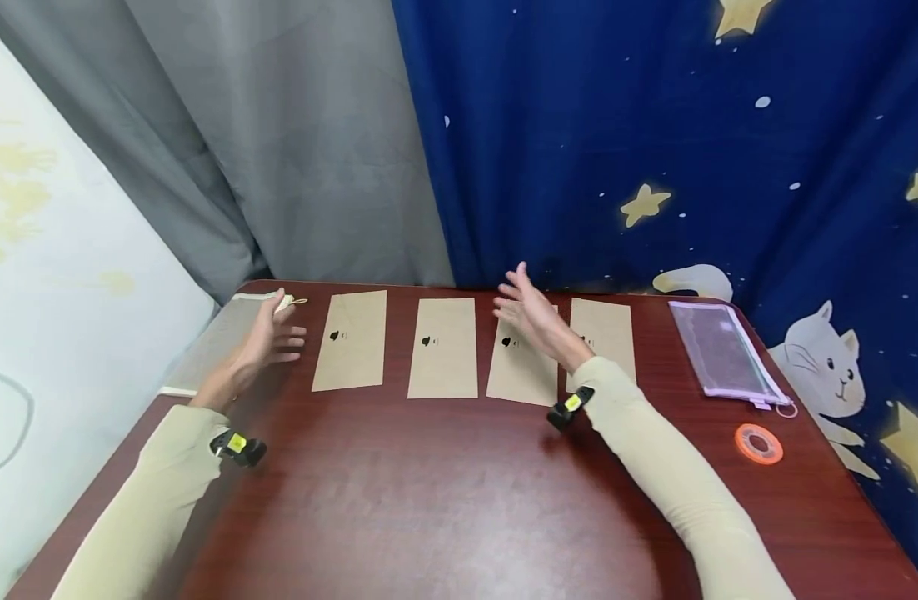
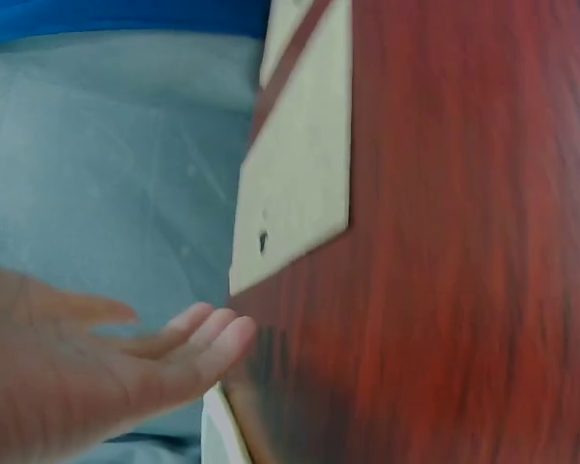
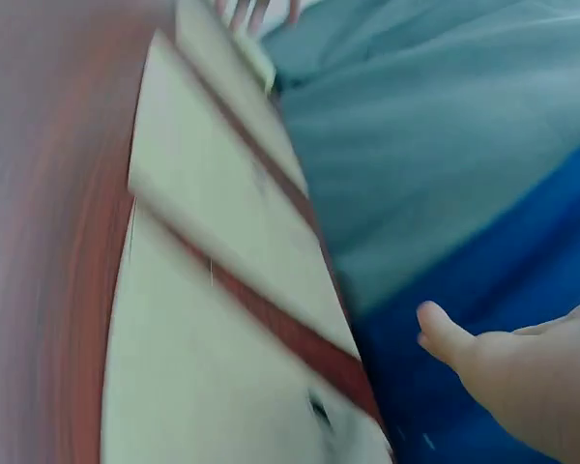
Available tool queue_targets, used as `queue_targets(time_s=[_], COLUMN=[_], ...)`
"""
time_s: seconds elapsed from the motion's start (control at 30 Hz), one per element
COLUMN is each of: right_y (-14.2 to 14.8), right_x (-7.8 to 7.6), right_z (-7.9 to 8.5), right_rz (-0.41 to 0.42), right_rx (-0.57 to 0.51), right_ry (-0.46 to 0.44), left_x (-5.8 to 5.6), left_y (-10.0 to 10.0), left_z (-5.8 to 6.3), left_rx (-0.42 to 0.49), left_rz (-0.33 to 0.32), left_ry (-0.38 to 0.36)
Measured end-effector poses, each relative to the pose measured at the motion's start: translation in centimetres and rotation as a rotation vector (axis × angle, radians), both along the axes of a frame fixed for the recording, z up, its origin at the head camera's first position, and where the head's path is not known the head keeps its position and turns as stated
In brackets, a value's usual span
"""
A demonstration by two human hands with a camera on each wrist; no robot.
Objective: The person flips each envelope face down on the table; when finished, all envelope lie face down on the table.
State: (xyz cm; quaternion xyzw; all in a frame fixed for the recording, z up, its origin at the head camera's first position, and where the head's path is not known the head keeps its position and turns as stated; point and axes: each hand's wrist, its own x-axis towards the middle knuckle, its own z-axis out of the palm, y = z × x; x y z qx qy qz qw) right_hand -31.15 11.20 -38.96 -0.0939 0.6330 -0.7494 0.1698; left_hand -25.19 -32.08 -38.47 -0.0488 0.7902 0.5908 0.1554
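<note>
In the head view, four tan papers are lying in a row along the far part of the dark red bench (image 1: 444, 500): a first paper (image 1: 354, 350), a second paper (image 1: 444, 358), a third paper (image 1: 519, 375) and a fourth paper (image 1: 611, 331), each bearing a small black print. The left hand (image 1: 260, 337) is hovering between the first paper and a pale pouch (image 1: 215, 343), overlapping the pouch's right side, its fingers extending loosely and holding nothing. The right hand (image 1: 534, 315) is hanging above the third paper, fingers extending, thumb pointing up, palm empty. A lilac-edged mesh pouch (image 1: 729, 346) is resting to the right, with an orange tape roll (image 1: 745, 442) lying just nearer.

In the left wrist view, the left hand is reaching in from the lower left, its straight fingers lying close together; a paper is lying beyond the fingertips.

In the right wrist view, the right hand is showing only partly at the right edge, its thumb stretching out straight, while blurred papers are slanting across the bench.
</note>
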Motion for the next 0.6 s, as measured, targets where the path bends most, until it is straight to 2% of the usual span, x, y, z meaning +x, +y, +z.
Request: queue_targets(time_s=[0.1, 0.2, 0.27, 0.4, 0.5, 0.6], right_y=[-2.5, -4.8, -6.2, -9.2, -11.6, -13.5], right_x=[-0.4, -0.8, -1.1, -1.7, -2.3, -2.8], right_z=[0.0, -0.1, -0.3, -0.9, -1.4, -1.9], right_rz=[0.091, 0.17, 0.208, 0.26, 0.272, 0.244], right_rx=[-0.203, -0.358, -0.422, -0.439, -0.404, -0.359], right_ry=[-0.16, -0.32, -0.426, -0.568, -0.628, -0.662], left_x=[-0.5, -1.0, -1.3, -1.8, -1.9, -2.0], left_y=[0.5, 0.9, 1.2, 1.6, 1.7, 1.7], left_z=[0.3, 0.4, 0.4, 0.0, -0.4, -0.7], left_rx=[0.082, 0.076, 0.069, 0.015, -0.078, -0.152], left_rz=[0.085, 0.154, 0.188, 0.234, 0.283, 0.325], left_ry=[-0.057, -0.087, -0.111, -0.122, -0.093, -0.075])
